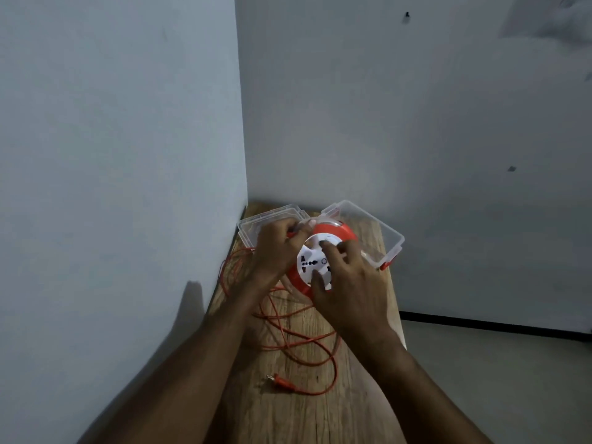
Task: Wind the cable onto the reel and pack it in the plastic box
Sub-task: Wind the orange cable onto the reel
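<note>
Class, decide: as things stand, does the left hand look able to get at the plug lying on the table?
Probably yes, once freed: the left hand grips the cable by the reel, and the plug lies uncovered below it.

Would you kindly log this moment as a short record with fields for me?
reel: round orange-and-white cable reel, held above the wooden table
cable: thin orange cable, mostly loose in loops on the table
plug: orange plug lying near the table's front
box: clear plastic box open behind the reel; clear lid beside it
left hand: pinches the cable at the reel's rim
right hand: fingers curled on the reel's white face
</note>
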